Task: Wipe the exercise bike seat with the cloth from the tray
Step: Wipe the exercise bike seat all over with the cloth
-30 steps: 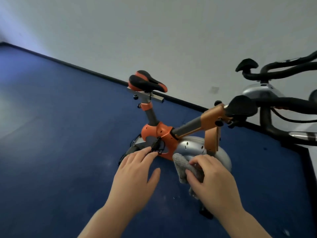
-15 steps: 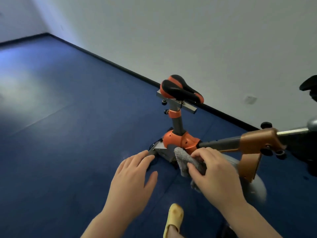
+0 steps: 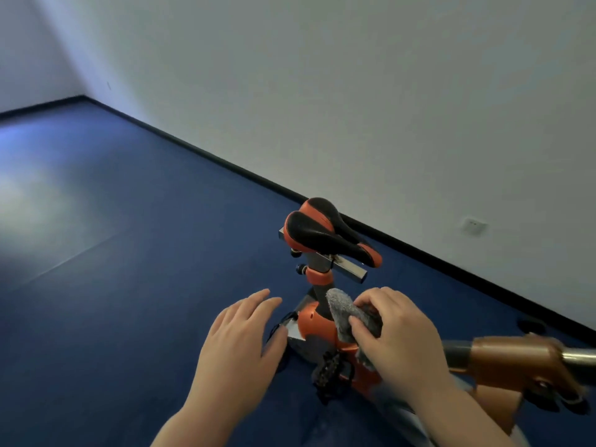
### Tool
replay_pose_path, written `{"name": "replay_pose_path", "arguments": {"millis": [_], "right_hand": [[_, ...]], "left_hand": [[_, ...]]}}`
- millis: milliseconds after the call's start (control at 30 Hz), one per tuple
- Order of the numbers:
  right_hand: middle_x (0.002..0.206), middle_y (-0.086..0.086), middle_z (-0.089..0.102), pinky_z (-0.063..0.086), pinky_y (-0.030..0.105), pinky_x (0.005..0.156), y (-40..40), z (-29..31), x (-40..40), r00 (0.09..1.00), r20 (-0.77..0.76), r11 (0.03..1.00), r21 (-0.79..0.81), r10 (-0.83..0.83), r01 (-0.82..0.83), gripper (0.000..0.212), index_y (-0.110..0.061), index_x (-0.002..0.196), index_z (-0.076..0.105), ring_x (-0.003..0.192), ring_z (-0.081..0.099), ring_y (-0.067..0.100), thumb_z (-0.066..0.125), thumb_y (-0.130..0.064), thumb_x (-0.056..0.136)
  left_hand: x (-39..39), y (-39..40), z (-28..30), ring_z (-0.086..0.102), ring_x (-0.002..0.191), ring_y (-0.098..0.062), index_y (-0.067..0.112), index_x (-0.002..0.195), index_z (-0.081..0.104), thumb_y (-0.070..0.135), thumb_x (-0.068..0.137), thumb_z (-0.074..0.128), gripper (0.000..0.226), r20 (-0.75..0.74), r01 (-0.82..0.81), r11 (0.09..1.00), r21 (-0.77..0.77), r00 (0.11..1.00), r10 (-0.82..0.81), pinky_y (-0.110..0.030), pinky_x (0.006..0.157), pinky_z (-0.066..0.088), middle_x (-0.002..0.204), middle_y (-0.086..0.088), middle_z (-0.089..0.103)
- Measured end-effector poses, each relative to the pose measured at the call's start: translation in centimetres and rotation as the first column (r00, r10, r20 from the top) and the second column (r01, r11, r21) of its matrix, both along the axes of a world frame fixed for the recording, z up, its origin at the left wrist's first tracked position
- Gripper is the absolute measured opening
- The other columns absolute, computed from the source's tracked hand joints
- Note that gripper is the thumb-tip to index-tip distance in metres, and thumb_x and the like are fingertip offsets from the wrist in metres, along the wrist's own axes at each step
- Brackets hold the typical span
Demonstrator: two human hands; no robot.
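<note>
Head view: the right hand (image 3: 400, 337), in the lower centre-right of the frame, is closed around a grey cloth (image 3: 346, 312), the fingers (image 3: 371, 300) curled over the top of the bunch and the thumb pressing from below. One loose corner of the cloth sticks up toward the upper left of the hand. The left hand (image 3: 240, 346), lower centre, is spread flat with its fingers apart and holds nothing.

The exercise bike seat (image 3: 325, 230) sits just above the hands in the frame, at centre right: a black saddle with orange trim, mounted on a metal rail atop an orange-collared seat post (image 3: 317, 279). The cloth has not reached it; they are apart. The tray is not in view.

The cloth looks soft, fluffy and light, so it should fold to any shape; a bunched grip as now would probably wipe less than a flattened palm-backed pad. The saddle appears firm, smooth and curved, narrowing at the nose, so strokes likely need to follow its length. The blue floor (image 3: 129, 285) fills the left.
</note>
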State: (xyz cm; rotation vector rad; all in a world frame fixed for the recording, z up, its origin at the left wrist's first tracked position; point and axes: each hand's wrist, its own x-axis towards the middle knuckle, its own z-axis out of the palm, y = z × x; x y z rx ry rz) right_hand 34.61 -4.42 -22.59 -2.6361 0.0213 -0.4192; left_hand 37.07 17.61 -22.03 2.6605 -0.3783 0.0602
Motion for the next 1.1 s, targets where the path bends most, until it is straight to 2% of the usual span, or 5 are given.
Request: {"name": "replay_pose_path", "arguments": {"millis": [233, 633, 867, 1000, 1100], "right_hand": [[0.081, -0.019, 0.053, 0.043, 0.018, 0.056, -0.4, -0.9, 5.7, 0.997, -0.074, 0.999, -0.003, -0.037, 0.037, 0.017, -0.035, 0.085, 0.055, 0.078, 0.048, 0.001, 0.068, -0.031, 0.076], [0.085, -0.019, 0.056, 0.046, 0.023, 0.060, 2.4, -1.7, 16.8, 0.966, -0.092, 0.970, 0.024, -0.240, 0.243, 0.015, -0.035, 0.088, 0.056, 0.081, 0.051, 0.004, 0.067, -0.030, 0.078], [0.088, -0.017, 0.058, 0.047, 0.020, 0.062, 2.3, -2.4, 18.0, 0.915, -0.044, 0.915, 0.025, -0.402, 0.403, 0.018, -0.030, 0.095, 0.060, 0.083, 0.054, 0.003, 0.069, -0.027, 0.080], [0.090, -0.015, 0.059, 0.040, 0.011, 0.061, 1.3, -3.0, 18.7, 0.903, -0.006, 0.903, -0.001, -0.430, 0.430, 0.020, -0.027, 0.099, 0.061, 0.084, 0.054, 0.004, 0.069, -0.025, 0.080], [0.092, -0.012, 0.059, 0.038, 0.010, 0.062, 0.1, -3.8, 19.8, 0.914, 0.033, 0.913, -0.038, -0.405, 0.406, 0.024, -0.025, 0.104, 0.061, 0.087, 0.051, 0.005, 0.068, -0.024, 0.082]], "left_hand": [[6.1, 0.0, -1.6, 0.029, 0.132, -0.003, 0.039, 0.135, 0.039, 0.046, 0.091, 0.041, 0.044, -0.067, 0.008, 1.000, -0.011, 0.998, -0.009, -0.023, 0.109, 0.018, 0.145, 0.022, 0.033], [21.4, 0.6, -2.9, 0.034, 0.130, -0.006, 0.037, 0.131, 0.044, 0.041, 0.090, 0.046, 0.041, -0.079, 0.280, 0.960, -0.022, 0.956, -0.281, -0.017, 0.103, 0.013, 0.141, 0.020, 0.040], [26.3, -0.9, -4.9, 0.031, 0.132, -0.005, 0.036, 0.135, 0.039, 0.045, 0.091, 0.039, 0.045, -0.159, 0.435, 0.900, -0.029, 0.887, -0.433, -0.021, 0.108, 0.017, 0.146, 0.018, 0.035], [27.4, -2.5, -5.5, 0.034, 0.131, -0.009, 0.037, 0.136, 0.038, 0.046, 0.090, 0.038, 0.047, -0.168, 0.454, 0.889, -0.057, 0.874, -0.457, -0.027, 0.109, 0.023, 0.146, 0.017, 0.035], [27.5, -2.9, -6.0, 0.035, 0.131, -0.010, 0.037, 0.136, 0.038, 0.046, 0.090, 0.039, 0.047, -0.175, 0.421, 0.904, -0.078, 0.887, -0.428, -0.030, 0.109, 0.025, 0.147, 0.016, 0.036]]}}
